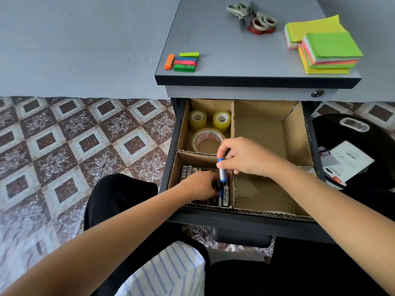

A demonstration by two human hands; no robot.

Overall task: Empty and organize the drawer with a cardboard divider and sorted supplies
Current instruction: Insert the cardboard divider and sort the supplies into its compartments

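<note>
— Drawer [241,218] status?

— It stands pulled out at centre frame, and the cardboard divider [233,129] splits it into compartments. Your right hand [245,157] pinches a blue battery [222,170] upright between its fingers [222,148], above the lower-left compartment.

— And your left hand [201,186]?

— It's down in that same compartment, fingers curled among the batteries [224,196] lying there; I cannot tell whether it grips one.

— Elsewhere?

— Three tape rolls [208,141] fill the upper-left compartment. On the bench [224,39] at upper right lie sticky notes [329,50], colour flags [184,61] and scissors [252,18].
</note>
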